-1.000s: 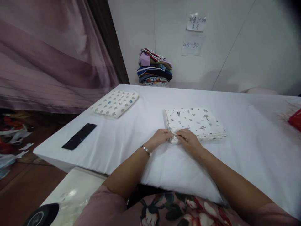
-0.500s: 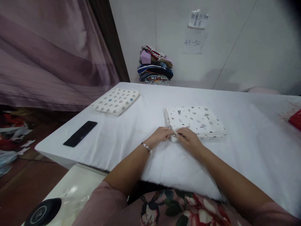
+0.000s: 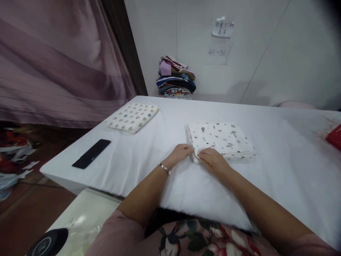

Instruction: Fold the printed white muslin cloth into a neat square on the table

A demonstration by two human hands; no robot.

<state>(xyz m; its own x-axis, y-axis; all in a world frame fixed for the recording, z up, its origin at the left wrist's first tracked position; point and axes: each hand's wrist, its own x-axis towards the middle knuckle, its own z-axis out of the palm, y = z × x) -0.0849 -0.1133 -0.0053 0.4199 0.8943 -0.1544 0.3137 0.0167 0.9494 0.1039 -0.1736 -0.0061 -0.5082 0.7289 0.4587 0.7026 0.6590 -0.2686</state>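
A folded white cloth point(image 3: 218, 138) with small palm and leaf prints lies in layers on the white-covered table point(image 3: 149, 153). At its near left corner, my left hand point(image 3: 182, 153) pinches the left edge between closed fingers. My right hand point(image 3: 212, 159) is curled on the near edge just beside it, its fingertips closed on the same corner. The layers between the two hands are partly hidden by my fingers. A silver bracelet point(image 3: 165, 168) circles my left wrist.
At the table's left lie another folded cloth point(image 3: 132, 117) with grey prints and a black flat object point(image 3: 92, 153). Behind the table, a stack of folded fabrics point(image 3: 176, 78) stands against the wall. Something red point(image 3: 334, 137) sits at the right edge.
The corner of the cloth between my hands, lifted and bunched before, now lies flatter. Both hands stay at that corner. The view has tilted up slightly.
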